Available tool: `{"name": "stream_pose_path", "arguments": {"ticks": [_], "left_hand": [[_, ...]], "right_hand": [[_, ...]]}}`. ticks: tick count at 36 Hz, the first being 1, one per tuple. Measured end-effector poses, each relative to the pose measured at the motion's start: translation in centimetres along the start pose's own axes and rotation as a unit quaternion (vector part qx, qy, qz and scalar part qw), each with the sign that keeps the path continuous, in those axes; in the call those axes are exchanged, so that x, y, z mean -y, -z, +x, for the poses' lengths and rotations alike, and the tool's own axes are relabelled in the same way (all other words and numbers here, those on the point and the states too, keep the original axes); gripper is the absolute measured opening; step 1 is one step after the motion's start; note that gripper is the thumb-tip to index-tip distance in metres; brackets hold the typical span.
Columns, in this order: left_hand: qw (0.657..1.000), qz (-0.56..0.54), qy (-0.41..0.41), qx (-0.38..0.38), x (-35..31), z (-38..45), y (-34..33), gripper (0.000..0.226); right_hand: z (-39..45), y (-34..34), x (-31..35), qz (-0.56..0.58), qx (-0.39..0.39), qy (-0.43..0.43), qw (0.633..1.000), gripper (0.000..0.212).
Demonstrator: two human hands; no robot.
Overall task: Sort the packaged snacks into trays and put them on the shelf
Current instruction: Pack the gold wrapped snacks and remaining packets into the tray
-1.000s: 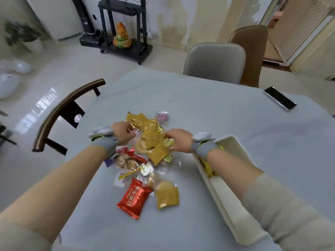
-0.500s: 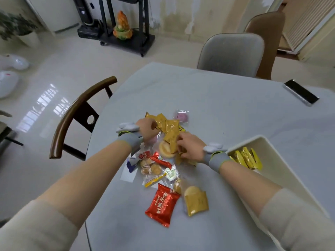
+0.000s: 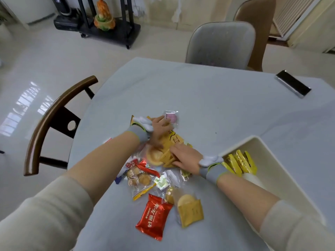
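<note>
Both hands in snack pile (image 3: 159,171) mid-table (image 3: 208,109). Left hand (image 3: 160,130) curled over gold packets (image 3: 175,142), grip unclear. Right hand (image 3: 186,158) pinches gold packet (image 3: 167,157). Tray (image 3: 282,180) right, holding yellow packets (image 3: 241,163).

Beige sleeves, grey wristbands (image 3: 140,133) (green-edged)

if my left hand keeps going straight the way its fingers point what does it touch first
Probably the small clear packet with a pink sweet, just beyond the left hand; its fingertips look close to or already at it, though depth is unclear.
</note>
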State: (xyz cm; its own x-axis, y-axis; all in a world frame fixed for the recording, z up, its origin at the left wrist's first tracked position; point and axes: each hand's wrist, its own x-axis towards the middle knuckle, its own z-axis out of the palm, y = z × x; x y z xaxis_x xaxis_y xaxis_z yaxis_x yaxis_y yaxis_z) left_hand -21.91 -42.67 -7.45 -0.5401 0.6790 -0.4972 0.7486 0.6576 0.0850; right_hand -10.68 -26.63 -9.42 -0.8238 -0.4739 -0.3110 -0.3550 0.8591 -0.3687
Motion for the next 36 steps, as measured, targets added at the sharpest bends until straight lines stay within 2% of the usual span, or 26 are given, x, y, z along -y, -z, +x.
{"name": "stream_pose_path", "arguments": {"ticks": [3,6,9,11,13,15,18,22,24,26,28,30,31,33,36], "left_hand": [[0.997,0.065,0.001,0.042,-0.8,1.2,1.1,0.092],[0.986,0.107,0.042,0.12,-1.5,2.9,1.5,0.089],[0.98,0.099,0.102,0.141,-0.9,4.2,1.0,0.068],[0.977,0.088,0.124,0.148,-0.9,4.7,0.9,0.06],[0.973,0.101,0.109,0.174,-1.4,4.4,1.1,0.047],[0.969,0.115,0.095,0.198,-2.1,3.8,1.1,0.037],[0.972,0.122,0.1,0.175,-2.5,3.2,0.8,0.033],[0.979,0.089,0.097,0.158,-1.5,2.9,0.6,0.021],[0.991,0.019,0.102,0.084,-0.1,2.0,0.5,0.023],[0.986,-0.116,0.123,0.012,1.3,0.4,1.0,0.029],[0.948,-0.279,0.148,-0.03,2.8,-1.6,1.4,0.042],[0.871,-0.464,0.144,-0.067,3.9,-3.7,1.4,0.055],[0.825,-0.542,0.134,-0.092,4.2,-4.6,1.1,0.053],[0.746,-0.641,0.124,-0.13,4.2,-6.2,0.3,0.039],[0.659,-0.724,0.123,-0.163,4.0,-7.4,-0.8,0.039]], "right_hand": [[-0.6,-0.4,-0.1,0.01,0.027,-0.001,1.0,0.023],[-1.0,0.0,0.0,0.013,0.072,-0.012,0.997,0.03],[-1.0,0.2,0.2,0.009,0.07,-0.013,0.997,0.04],[-0.9,0.0,0.2,0.016,0.05,-0.009,0.999,0.055],[-0.9,-0.3,0.0,0.037,0.036,-0.004,0.999,0.076],[-0.7,-0.3,-0.2,0.036,0.037,0.0,0.999,0.079],[-0.7,0.0,-0.2,-0.003,0.064,0.014,0.998,0.063],[-1.2,0.2,-0.1,0.02,0.053,0.013,0.998,0.053],[-1.4,0.4,-0.3,0.052,0.025,-0.005,0.998,0.053],[-1.4,0.8,-0.3,0.087,-0.013,-0.058,0.994,0.057],[-1.0,1.6,-0.3,0.153,-0.063,-0.124,0.978,0.06],[0.0,2.6,0.0,0.26,-0.101,-0.163,0.946,0.054],[0.5,3.4,0.3,0.324,-0.113,-0.168,0.924,0.048],[1.6,5.1,1.0,0.434,-0.137,-0.169,0.874,0.039],[3.3,7.5,2.4,0.591,-0.164,-0.171,0.771,0.031]]}}
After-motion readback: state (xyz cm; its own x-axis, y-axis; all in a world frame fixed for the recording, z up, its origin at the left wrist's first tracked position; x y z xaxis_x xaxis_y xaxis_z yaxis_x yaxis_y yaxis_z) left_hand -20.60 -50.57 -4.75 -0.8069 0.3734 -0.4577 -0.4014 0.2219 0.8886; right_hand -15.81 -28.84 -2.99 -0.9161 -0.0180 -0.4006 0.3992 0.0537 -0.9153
